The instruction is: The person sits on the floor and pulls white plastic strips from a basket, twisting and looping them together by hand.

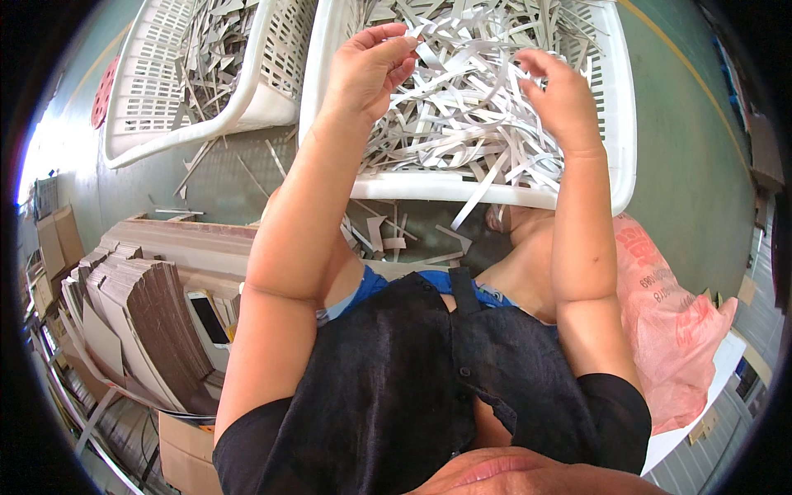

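A large white plastic basket (615,165) full of tangled white and pale grey paper strips (462,107) is in front of me. Over its left part, my left hand (371,70) pinches a white strip (425,51) between thumb and fingers. My right hand (561,103) hovers at the basket's right side, fingers curved and apart, close above the strips; I cannot see anything held in it. A long strip dangles over the near rim between my forearms.
A second white basket (136,124) of strips stands at upper left. Stacked cardboard sheets (144,322) and a phone (209,318) are at lower left. A pink plastic bag (668,330) lies at my right. Loose offcuts (394,231) litter the green floor (693,165).
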Tool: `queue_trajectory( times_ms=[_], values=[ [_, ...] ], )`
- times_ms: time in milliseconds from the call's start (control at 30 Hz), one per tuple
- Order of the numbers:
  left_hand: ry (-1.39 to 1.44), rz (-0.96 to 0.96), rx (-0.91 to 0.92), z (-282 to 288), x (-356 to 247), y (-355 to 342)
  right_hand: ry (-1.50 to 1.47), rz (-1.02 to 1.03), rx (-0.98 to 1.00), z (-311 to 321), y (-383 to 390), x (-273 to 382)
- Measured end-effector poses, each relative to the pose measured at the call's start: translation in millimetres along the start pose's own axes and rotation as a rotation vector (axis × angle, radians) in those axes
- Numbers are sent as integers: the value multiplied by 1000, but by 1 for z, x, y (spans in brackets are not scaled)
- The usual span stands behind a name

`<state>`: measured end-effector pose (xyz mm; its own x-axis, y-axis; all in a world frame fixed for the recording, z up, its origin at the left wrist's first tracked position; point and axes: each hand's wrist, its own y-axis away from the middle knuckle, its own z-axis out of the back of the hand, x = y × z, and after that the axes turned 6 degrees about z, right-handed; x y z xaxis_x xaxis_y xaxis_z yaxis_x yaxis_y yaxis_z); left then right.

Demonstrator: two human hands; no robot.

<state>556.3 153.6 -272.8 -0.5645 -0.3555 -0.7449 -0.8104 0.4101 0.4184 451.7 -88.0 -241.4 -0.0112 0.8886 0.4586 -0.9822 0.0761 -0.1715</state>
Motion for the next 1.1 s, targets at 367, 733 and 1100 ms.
queue_trajectory(
  times_ms=[367,733,1100],
  values=[
    [-38,97,130,-9,17,7,-291,621,-262,-37,-10,39],
    [106,-99,230,-16,19,11,-1010,-61,-261,-48,-1,59],
    [-132,-213,192,-21,26,13,-1194,-195,-237,-45,-5,62]
  ],
)
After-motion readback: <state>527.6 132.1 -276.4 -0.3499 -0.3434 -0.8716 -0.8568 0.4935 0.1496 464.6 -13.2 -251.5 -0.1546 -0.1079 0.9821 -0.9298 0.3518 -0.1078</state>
